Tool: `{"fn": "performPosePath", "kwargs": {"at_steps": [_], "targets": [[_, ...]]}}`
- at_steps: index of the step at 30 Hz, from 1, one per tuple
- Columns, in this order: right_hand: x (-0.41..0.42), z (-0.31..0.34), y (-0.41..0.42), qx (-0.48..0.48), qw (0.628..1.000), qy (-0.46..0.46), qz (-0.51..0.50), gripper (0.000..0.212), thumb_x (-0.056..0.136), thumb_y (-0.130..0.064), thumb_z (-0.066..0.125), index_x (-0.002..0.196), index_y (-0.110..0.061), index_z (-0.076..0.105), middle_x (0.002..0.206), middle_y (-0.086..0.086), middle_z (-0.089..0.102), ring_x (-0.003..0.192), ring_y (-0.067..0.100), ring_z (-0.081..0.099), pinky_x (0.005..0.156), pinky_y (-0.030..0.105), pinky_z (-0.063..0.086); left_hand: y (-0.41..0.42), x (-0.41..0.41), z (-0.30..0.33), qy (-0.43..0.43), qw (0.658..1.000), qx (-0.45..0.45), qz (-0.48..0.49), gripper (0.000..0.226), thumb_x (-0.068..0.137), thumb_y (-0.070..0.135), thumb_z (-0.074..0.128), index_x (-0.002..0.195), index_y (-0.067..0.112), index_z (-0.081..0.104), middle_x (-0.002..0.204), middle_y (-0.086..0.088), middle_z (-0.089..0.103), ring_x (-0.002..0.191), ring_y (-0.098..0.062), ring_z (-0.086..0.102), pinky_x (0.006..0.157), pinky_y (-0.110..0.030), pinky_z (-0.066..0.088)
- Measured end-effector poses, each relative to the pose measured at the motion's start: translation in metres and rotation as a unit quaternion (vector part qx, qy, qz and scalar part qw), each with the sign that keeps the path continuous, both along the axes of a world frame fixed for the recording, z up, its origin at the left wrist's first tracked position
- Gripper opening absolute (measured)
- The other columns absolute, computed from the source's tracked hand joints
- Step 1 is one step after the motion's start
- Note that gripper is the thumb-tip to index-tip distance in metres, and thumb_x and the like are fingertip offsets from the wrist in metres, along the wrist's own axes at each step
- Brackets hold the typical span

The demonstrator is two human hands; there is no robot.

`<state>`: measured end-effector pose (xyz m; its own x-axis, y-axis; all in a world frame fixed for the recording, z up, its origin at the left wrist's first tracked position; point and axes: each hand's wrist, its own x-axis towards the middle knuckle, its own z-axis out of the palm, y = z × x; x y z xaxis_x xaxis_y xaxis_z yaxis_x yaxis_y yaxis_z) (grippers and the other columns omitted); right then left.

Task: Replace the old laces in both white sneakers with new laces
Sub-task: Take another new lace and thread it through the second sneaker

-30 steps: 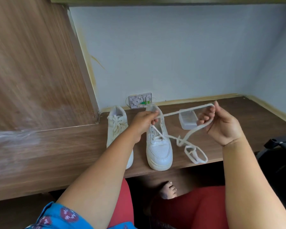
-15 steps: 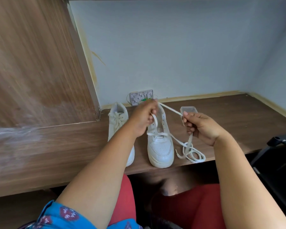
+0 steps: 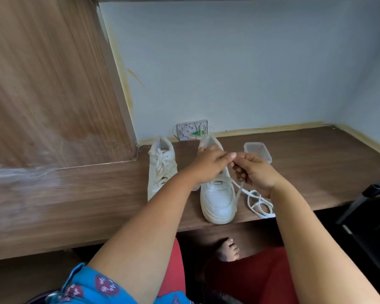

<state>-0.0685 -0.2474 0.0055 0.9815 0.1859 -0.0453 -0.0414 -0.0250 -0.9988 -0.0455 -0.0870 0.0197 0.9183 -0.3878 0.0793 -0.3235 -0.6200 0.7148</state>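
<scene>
I see both hands meeting above the right sneaker [image 3: 217,194] on the surface [image 3: 305,172]. Left hand [image 3: 211,165] and right hand [image 3: 256,174] fingers pinch the white lace [image 3: 259,202]; its slack lies just beside the sneaker.

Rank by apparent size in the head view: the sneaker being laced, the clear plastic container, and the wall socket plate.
1. Sneaker being laced, clearly largest, though partly covered by the hands and nearest the camera.
2. and 3. Clear plastic container and wall socket plate look alike in size; the plate sits farther back, so no ranking between them.
</scene>
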Motion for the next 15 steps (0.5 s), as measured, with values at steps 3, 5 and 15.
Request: {"fn": "performPosePath", "kwargs": {"at_steps": [3,5,15], "targets": [[0.003,-0.002,-0.014,-0.02,1.0,0.006,-0.017,0.027,0.096,-0.029,0.056,0.075,-0.016,0.066,0.058,-0.006,0.043,0.053,0.008,0.035,0.058,0.025,0.032,0.019,0.003,0.009,0.094,0.955,-0.262,0.101,0.021,0.099,0.024,0.052,0.081,0.021,0.063,0.097,-0.005,0.059,0.096,-0.015,0.053,0.077,-0.023,0.038],[0.004,-0.003,-0.025,-0.019,1.0,0.014,-0.02,0.023,0.095,-0.028,0.058,0.08,-0.015,0.069,0.06,-0.006,0.045,0.054,0.008,0.036,0.061,0.025,0.033,0.034,0.009,0.016,0.096,0.91,-0.357,0.19,0.018,0.097,0.017,0.052,0.081,0.015,0.059,0.082,-0.001,0.056,0.081,-0.011,0.05,0.07,-0.02,0.036],[0.005,0.003,-0.023,0.36,0.933,-0.016,-0.026,0.019,0.087,-0.013,0.059,0.104,-0.016,0.067,0.066,-0.004,0.058,0.058,0.004,0.054,0.057,0.015,0.047,0.068,0.022,-0.012,0.066,0.987,-0.044,0.14,0.044,0.08,0.045,0.075,0.066,0.018,0.043,0.071,0.0,0.049,0.065,-0.014,0.045,0.058,-0.028,0.034]]}}
